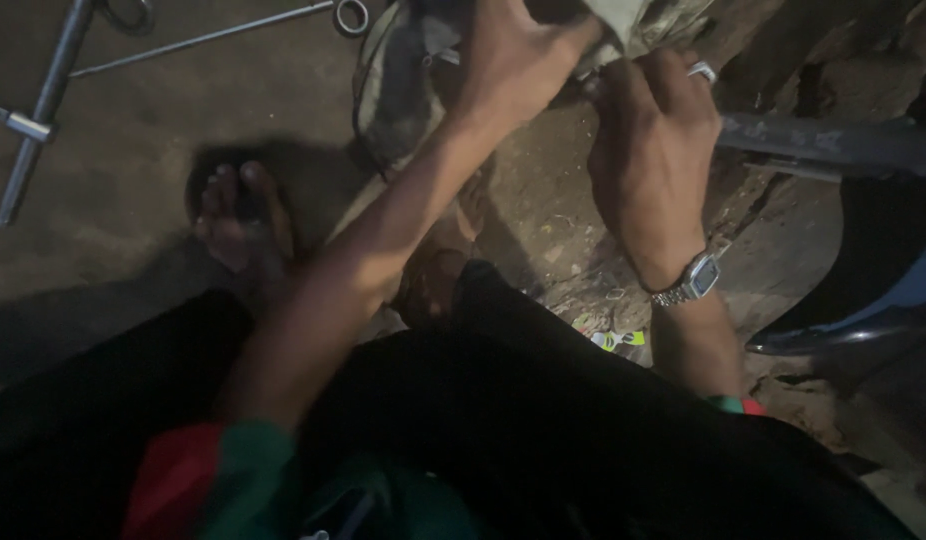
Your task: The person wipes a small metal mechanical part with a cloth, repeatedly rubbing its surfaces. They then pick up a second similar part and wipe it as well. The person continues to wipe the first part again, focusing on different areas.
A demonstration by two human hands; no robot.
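At the top centre of the frame the left hand reaches up, its fingers closed over a bundle of pale, dirty cloth that runs off the upper edge. The right hand sits just right of it, knuckles toward the camera, fingers curled and pinched on the lower edge of the same cloth — a ring shows on one finger and a metal wristwatch on the wrist. A dark metal bar runs from behind the right hand to the right edge. In the upper left a long steel tool lies on the dirt ground. Below it, a bare foot in a sandal — dim, left of centre.
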